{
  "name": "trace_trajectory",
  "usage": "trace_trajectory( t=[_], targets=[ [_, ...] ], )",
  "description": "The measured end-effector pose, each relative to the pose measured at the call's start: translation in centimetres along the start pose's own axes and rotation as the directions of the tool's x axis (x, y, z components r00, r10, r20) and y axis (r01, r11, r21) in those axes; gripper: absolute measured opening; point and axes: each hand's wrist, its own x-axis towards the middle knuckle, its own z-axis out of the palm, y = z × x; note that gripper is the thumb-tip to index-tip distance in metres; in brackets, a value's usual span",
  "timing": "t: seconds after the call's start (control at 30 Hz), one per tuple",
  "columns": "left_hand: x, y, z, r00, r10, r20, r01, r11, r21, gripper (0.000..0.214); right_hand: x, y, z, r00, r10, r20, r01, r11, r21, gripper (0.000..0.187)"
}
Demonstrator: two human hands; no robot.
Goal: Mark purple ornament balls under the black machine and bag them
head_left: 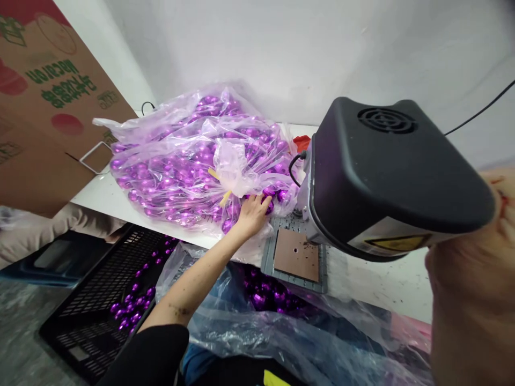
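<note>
My left hand [251, 214] reaches across the white table edge [120, 201] into the mouth of a big clear plastic bag [193, 155] packed with shiny purple balls [181, 177]. Its fingers are stretched out, and the fingertips touch the balls at the bag's opening. I see nothing gripped in them. My right hand [470, 279] is a large blurred shape at the right edge, close to the camera and beside the black machine head [386, 171]. Its fingers do not show.
Under the machine head lies a grey base plate with a brown pad [295, 257]. A cardboard box [44, 102] leans at the left. Below the table stand a black crate [100, 300] with some purple balls and another plastic bag [273, 316] holding more.
</note>
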Motion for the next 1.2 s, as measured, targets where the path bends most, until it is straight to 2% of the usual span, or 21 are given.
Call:
trace_trajectory(
  t=[0.07, 0.13, 0.17, 0.2, 0.23, 0.27, 0.3, 0.33, 0.4, 0.47, 0.53, 0.7, 0.83, 0.93, 1.03, 1.13, 1.2],
  targets=[
    [0.4, -0.5, -0.1, 1.000, -0.016, 0.018, 0.017, 0.998, -0.067, 0.050, 0.3, -0.2, 0.0, 1.000, -0.004, 0.012, 0.003, 1.000, 0.031, 0.034],
    [-0.4, -0.7, -1.1, 0.997, -0.078, 0.023, 0.081, 0.945, -0.318, 0.051, 0.5, -0.2, 0.0, 1.000, -0.001, 0.012, 0.000, 0.999, 0.037, 0.036],
    [-1.1, -0.7, -1.8, 0.991, -0.117, 0.068, 0.135, 0.848, -0.512, 0.053, 0.5, -0.1, 0.0, 1.000, 0.006, 0.015, -0.006, 0.999, 0.035, 0.036],
    [-1.8, -0.6, -2.6, 0.980, -0.134, 0.148, 0.200, 0.684, -0.702, 0.054, 0.5, 0.0, 0.1, 1.000, 0.013, 0.016, -0.014, 0.999, 0.039, 0.037],
    [-2.6, -0.4, -3.3, 0.962, -0.115, 0.246, 0.271, 0.477, -0.836, 0.056, 0.5, 0.1, 0.2, 1.000, 0.016, 0.016, -0.017, 0.999, 0.043, 0.037],
    [-3.4, -0.2, -3.9, 0.940, -0.060, 0.337, 0.340, 0.280, -0.898, 0.057, 0.5, 0.2, 0.2, 1.000, 0.016, 0.013, -0.016, 0.999, 0.048, 0.036],
    [-4.2, 0.1, -4.3, 0.916, 0.010, 0.401, 0.397, 0.120, -0.910, 0.058, 0.5, 0.3, 0.3, 1.000, 0.008, 0.002, -0.008, 0.999, 0.049, 0.035],
    [-4.8, 0.3, -4.6, 0.897, 0.072, 0.436, 0.437, 0.005, -0.900, 0.058, 0.6, 0.3, 0.4, 1.000, -0.002, -0.009, 0.003, 0.999, 0.045, 0.033],
    [-5.8, 0.9, -4.5, 0.881, 0.140, 0.452, 0.469, -0.131, -0.873, 0.056, 0.6, 0.3, 0.6, 1.000, -0.012, -0.010, 0.012, 1.000, 0.026, 0.031],
    [-6.5, 1.5, -4.0, 0.877, 0.149, 0.456, 0.478, -0.178, -0.860, 0.053, 0.7, 0.1, 0.6, 1.000, -0.005, 0.015, 0.004, 1.000, 0.008, 0.031],
    [-7.0, 2.1, -3.3, 0.873, 0.117, 0.473, 0.486, -0.151, -0.861, 0.051, 0.8, -0.3, 0.5, 1.000, 0.002, 0.029, -0.003, 1.000, 0.012, 0.034],
    [-7.8, 3.8, -2.0, 0.877, -0.048, 0.479, 0.481, 0.069, -0.874, 0.047, 1.0, -0.8, 0.5, 0.998, -0.010, 0.058, 0.006, 0.999, 0.054, 0.040],
    [-8.1, 5.0, -0.7, 0.891, -0.112, 0.439, 0.452, 0.157, -0.878, 0.048, 0.8, -0.8, 0.6, 0.999, -0.008, 0.051, 0.003, 0.995, 0.095, 0.044],
    [-8.1, 5.5, 0.4, 0.923, -0.122, 0.364, 0.384, 0.272, -0.882, 0.046, 0.7, -0.9, 0.7, 0.999, -0.004, 0.040, 0.000, 0.996, 0.095, 0.045],
    [-8.2, 5.9, 1.4, 0.963, -0.114, 0.245, 0.269, 0.466, -0.843, 0.044, 0.8, -1.0, 0.6, 0.999, -0.007, 0.034, 0.005, 0.997, 0.082, 0.048],
    [-8.2, 6.3, 1.9, 0.991, -0.050, 0.125, 0.123, 0.706, -0.698, 0.038, 0.8, -1.0, 0.5, 0.999, 0.005, 0.046, -0.008, 0.997, 0.073, 0.051],
    [-8.1, 6.6, 2.0, 0.998, 0.015, 0.056, 0.021, 0.813, -0.582, 0.038, 0.7, -0.9, 0.5, 0.998, 0.013, 0.056, -0.017, 0.997, 0.072, 0.050]
  ],
)
